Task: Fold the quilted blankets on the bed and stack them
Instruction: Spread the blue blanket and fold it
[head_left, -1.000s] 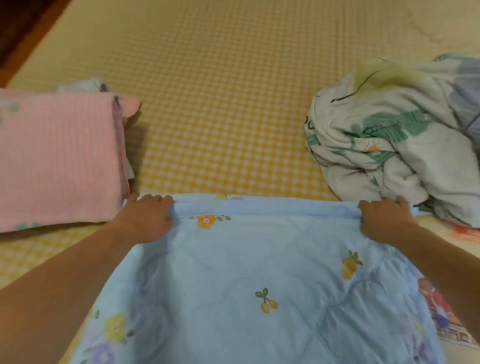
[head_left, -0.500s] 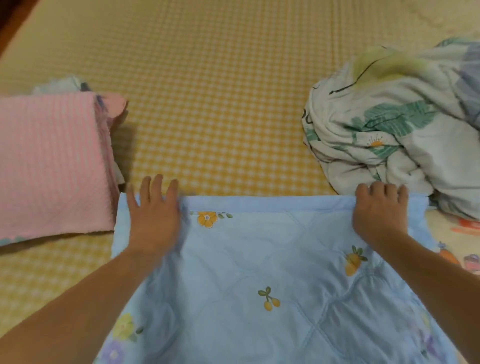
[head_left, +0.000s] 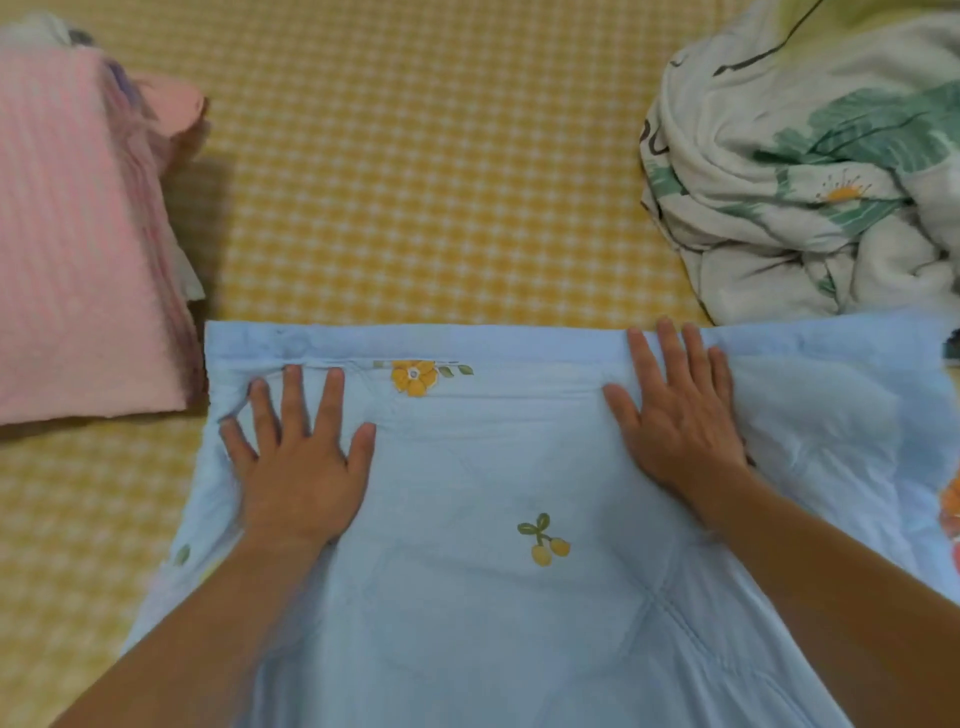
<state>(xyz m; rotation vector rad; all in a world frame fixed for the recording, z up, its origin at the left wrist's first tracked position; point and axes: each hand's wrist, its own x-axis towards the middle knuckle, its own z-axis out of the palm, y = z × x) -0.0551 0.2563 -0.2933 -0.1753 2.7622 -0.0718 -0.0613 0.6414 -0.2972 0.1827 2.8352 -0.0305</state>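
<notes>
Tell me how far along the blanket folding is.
Done: the pink blanket lies folded at left. In hand: both the left hand and right hand press flat on the blue quilt. Left: the crumpled white floral blanket, then stacking.

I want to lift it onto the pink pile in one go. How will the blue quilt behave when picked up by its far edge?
Probably floppy: the blue quilt wrinkles around the left hand and right hand pressing it flat. Its stitched padding suggests some body, so it may keep a fold loosely. It looks light, judging by its thin far edge.
</notes>
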